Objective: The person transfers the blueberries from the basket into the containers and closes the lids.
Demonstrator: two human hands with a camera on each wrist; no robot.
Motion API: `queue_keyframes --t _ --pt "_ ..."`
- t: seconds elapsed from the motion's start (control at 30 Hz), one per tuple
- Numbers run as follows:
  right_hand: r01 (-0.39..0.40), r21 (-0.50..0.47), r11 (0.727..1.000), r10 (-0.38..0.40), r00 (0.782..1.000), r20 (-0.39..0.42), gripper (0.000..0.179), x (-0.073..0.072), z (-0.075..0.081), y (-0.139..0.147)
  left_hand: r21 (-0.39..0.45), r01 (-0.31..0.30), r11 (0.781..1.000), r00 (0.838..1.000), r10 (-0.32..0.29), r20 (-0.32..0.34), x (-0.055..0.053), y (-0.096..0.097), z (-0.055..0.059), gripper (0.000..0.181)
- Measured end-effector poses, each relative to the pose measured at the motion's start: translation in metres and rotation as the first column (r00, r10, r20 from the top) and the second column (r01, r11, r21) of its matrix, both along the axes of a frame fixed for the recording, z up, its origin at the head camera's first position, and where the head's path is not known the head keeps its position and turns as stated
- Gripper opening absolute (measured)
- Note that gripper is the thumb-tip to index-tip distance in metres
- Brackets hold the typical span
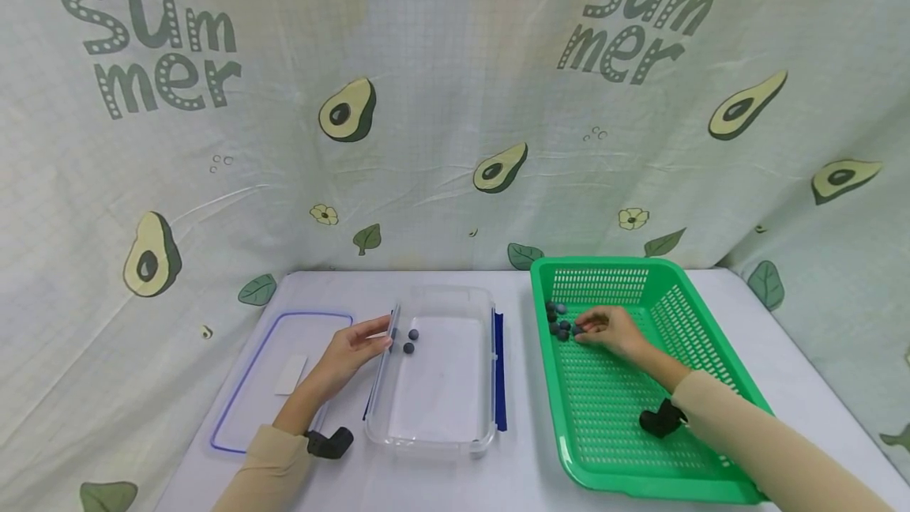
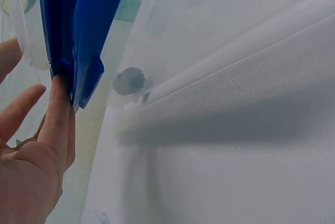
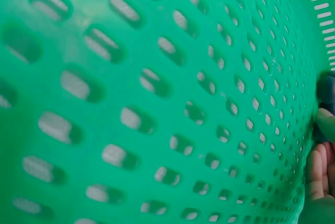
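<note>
In the head view, my right hand (image 1: pixel 607 329) reaches into a green basket (image 1: pixel 604 393) and pinches a dark, round blueberry between thumb and fingertips. Several blueberries (image 1: pixel 554 329) lie beside it against the basket's left wall. The right wrist view catches only part of that hand (image 3: pixel 323 169) and a dark berry (image 3: pixel 327 89) at its edge. My left hand (image 1: pixel 348 350) touches the left side of a clear plastic box (image 1: pixel 444 385), its fingers fairly straight. Close up, a fingertip meets the box's blue latch flap (image 2: pixel 86 30). Two blueberries (image 1: pixel 411 341) sit inside the box.
A clear lid with a blue seal (image 1: pixel 245 378) lies left of the box, partly behind the left forearm, with a white rectangle (image 1: pixel 291 374) on it. Another blue flap (image 1: pixel 500 374) hangs at the box's right side. A printed curtain (image 1: pixel 426 101) closes off the back.
</note>
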State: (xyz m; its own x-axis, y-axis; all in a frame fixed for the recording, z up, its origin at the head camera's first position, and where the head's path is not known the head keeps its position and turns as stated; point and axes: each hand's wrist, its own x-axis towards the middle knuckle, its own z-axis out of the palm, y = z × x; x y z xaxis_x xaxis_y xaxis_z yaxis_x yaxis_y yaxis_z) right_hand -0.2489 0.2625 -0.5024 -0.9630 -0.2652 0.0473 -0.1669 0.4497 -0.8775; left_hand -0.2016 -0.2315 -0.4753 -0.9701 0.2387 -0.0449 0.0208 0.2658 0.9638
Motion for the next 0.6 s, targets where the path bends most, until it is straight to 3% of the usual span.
queue_keyframes --t 0.6 --pt "0.008 -0.043 0.999 -0.007 1.000 0.026 0.026 0.0044 0.0086 0.0039 0.001 0.009 1.000 1.000 -0.009 -0.009 -0.0010 -0.0003 -0.0003 0.057"
